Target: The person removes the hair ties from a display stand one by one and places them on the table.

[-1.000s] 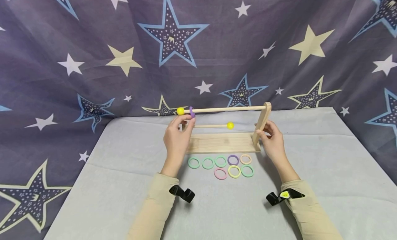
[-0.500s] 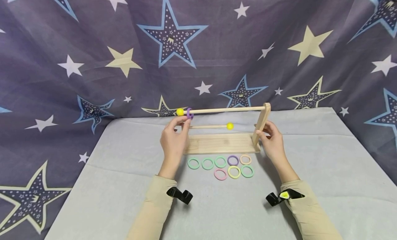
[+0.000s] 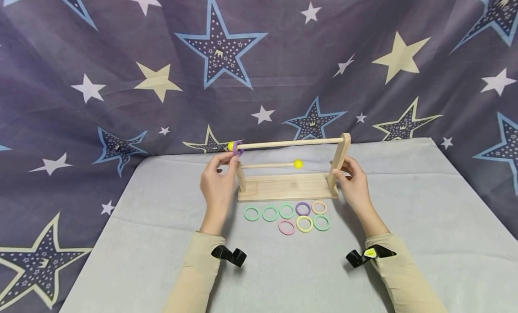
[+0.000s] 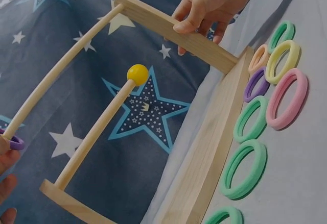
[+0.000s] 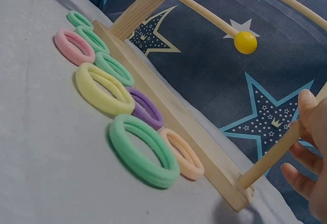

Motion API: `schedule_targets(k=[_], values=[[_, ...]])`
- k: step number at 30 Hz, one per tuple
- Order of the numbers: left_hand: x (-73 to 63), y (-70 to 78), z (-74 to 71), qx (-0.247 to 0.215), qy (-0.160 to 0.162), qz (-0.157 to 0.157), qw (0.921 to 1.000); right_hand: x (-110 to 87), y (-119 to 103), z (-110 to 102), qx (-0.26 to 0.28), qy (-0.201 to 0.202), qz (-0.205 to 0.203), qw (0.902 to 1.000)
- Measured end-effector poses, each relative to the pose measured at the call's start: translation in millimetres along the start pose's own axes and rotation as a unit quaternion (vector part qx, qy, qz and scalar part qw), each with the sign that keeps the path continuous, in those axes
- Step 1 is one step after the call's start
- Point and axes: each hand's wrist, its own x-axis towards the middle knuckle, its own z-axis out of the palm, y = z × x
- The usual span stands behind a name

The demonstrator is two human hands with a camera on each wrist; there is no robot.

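Note:
A wooden rack (image 3: 289, 187) has a base, two uprights and two rods, each tipped with a yellow ball. My left hand (image 3: 218, 182) pinches a purple hair tie (image 3: 237, 148) between thumb and fingertips, at the left end of the upper rod (image 3: 291, 143), right beside its yellow ball (image 3: 231, 146). In the left wrist view only the fingertips and part of that purple hair tie (image 4: 16, 142) show. My right hand (image 3: 354, 182) holds the taller right upright (image 3: 339, 162), thumb in front and fingers behind. The lower rod (image 3: 269, 165) bears no hair tie.
In front of the base lie several hair ties in two rows: green (image 3: 252, 213), purple (image 3: 303, 209), peach (image 3: 319, 207), pink (image 3: 287, 227) and yellow (image 3: 304, 224) among them. A grey cloth (image 3: 154, 241) covers the table; a star-patterned curtain (image 3: 259, 56) hangs behind the rack.
My left hand has moved left, bringing the purple hair tie along the upper rod up to the yellow ball. My right hand stays on the upright.

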Motion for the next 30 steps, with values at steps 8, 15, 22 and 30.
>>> schedule_targets(k=[8, 15, 22, 30], values=[[3.0, -1.9, -5.2, -0.002, 0.001, -0.012, 0.9999, -2.4, -11.9, -1.2, -0.003, -0.005, 0.004, 1.0000], [4.9, -2.5, -9.1, -0.002, -0.004, -0.026, 0.9997, -9.1, -42.5, -3.6, -0.017, -0.011, 0.001, 0.9998], [7.2, -2.4, -12.7, -0.002, -0.003, -0.029, 0.9996, -8.7, -42.4, -2.9, -0.015, -0.010, 0.003, 0.9998], [1.7, -5.4, -16.7, 0.004, -0.008, -0.018, 0.9998, -0.4, -2.0, -0.7, -0.001, -0.003, 0.007, 1.0000]])
